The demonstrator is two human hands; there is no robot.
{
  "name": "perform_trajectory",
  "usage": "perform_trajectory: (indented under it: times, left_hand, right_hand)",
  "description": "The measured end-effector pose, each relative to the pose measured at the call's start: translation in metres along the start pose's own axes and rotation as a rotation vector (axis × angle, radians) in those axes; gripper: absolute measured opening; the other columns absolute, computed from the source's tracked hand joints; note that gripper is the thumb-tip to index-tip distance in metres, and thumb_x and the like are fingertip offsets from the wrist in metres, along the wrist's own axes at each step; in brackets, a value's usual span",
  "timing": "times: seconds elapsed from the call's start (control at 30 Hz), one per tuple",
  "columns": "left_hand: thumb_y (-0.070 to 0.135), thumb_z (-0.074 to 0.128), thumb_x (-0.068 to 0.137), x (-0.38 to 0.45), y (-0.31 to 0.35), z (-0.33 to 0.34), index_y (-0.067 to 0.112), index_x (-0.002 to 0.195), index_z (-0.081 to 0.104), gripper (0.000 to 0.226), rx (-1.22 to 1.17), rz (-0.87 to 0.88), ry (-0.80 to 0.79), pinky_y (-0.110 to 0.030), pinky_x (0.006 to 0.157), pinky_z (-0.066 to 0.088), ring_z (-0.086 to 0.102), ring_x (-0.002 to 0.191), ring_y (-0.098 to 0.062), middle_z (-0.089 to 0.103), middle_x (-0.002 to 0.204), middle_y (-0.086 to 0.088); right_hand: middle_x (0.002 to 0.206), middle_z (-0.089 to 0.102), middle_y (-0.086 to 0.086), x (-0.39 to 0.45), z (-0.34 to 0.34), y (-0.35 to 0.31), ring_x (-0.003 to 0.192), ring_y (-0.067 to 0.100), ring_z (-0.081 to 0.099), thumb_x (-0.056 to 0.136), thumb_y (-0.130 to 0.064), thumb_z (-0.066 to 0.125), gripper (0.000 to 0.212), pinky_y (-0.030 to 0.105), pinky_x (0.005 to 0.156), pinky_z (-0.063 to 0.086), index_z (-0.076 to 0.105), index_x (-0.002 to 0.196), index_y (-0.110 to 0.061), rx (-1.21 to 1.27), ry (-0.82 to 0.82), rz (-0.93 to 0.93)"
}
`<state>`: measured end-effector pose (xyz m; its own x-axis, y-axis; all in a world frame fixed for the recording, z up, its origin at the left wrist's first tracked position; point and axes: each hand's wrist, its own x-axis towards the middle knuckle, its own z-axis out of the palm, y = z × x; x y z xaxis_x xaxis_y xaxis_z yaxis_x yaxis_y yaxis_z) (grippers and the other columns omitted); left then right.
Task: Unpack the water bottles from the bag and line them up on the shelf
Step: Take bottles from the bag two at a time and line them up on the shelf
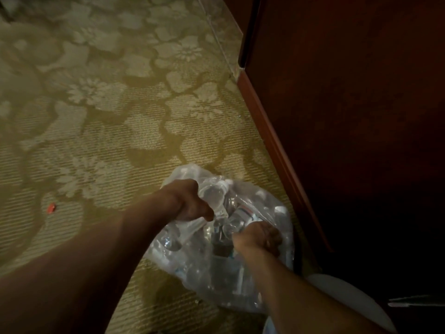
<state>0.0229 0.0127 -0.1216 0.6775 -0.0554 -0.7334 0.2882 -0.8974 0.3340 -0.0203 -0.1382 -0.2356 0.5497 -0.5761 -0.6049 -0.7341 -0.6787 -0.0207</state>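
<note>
The fingers of the left hand (192, 203) were curled under, buried in a bunched fold of the clear plastic bag (216, 268). The right hand (261, 238) was sunk into the bag's mouth, and whether it held anything could not be told. The water bottles (243, 214) inside showed only as blurred glints and a scrap of label; their number could not be counted. At three o'clock the dark wooden cabinet (349, 116) ran off the frame, its lower part lost in shadow. At five o'clock a pale rounded object (349, 300) was cut by the edge, unidentifiable. At nine o'clock a small red speck (51, 209) on the carpet (108, 128) was too small to name.
</note>
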Motion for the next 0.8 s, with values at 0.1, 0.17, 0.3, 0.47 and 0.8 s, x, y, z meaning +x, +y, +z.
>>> perform_trajectory:
  times: [0.1,0.17,0.3,0.47,0.8]
  left_hand:
    - [0.041,0.078,0.080,0.006,0.002,0.000,0.012,0.133,0.057,0.064,-0.016,0.002,-0.017,-0.032,0.082,0.051,0.065,0.112,-0.027,0.068,0.121,-0.011]
    - [0.041,0.078,0.080,0.009,0.005,-0.002,0.012,0.136,0.055,0.066,-0.024,-0.002,-0.049,-0.034,0.080,0.051,0.064,0.113,-0.029,0.067,0.123,-0.012]
    - [0.038,0.078,0.079,0.014,0.009,-0.005,0.013,0.135,0.055,0.065,-0.061,0.009,-0.061,-0.034,0.086,0.053,0.065,0.111,-0.028,0.068,0.118,-0.011]
    - [0.035,0.084,0.070,0.003,0.015,0.004,0.017,0.136,0.052,0.075,-0.186,0.008,-0.021,-0.044,0.094,0.056,0.064,0.111,-0.028,0.065,0.123,-0.010]
    - [0.011,0.077,0.080,-0.112,0.038,-0.052,0.016,0.125,0.055,0.050,-0.862,0.181,-0.012,-0.051,0.089,0.056,0.072,0.093,-0.027,0.072,0.107,-0.008]
  right_hand:
    - [0.142,0.041,0.018,0.008,0.014,0.010,0.130,0.034,0.042,0.085,-0.043,0.070,0.067,0.042,0.098,0.045,0.047,0.140,-0.012,-0.135,0.007,-0.026]
    - [0.137,0.051,0.017,0.012,0.018,0.014,0.125,0.034,0.050,0.083,-0.031,0.074,0.060,0.041,0.094,0.051,0.053,0.136,-0.012,-0.153,0.011,-0.033]
    - [0.127,0.065,0.013,0.007,0.008,0.016,0.118,0.034,0.060,0.077,-0.025,0.079,0.053,0.042,0.090,0.057,0.061,0.125,-0.014,0.013,0.033,-0.072]
    - [0.135,0.058,0.003,-0.031,-0.032,0.028,0.128,0.026,0.052,0.075,-0.032,0.082,0.065,0.038,0.103,0.047,0.053,0.133,-0.021,0.299,0.027,-0.390]
    - [0.097,0.077,0.004,-0.123,-0.202,0.019,0.084,0.019,0.076,0.074,-0.014,0.085,0.047,0.035,0.070,0.062,0.064,0.116,-0.014,0.972,-0.401,-0.396]
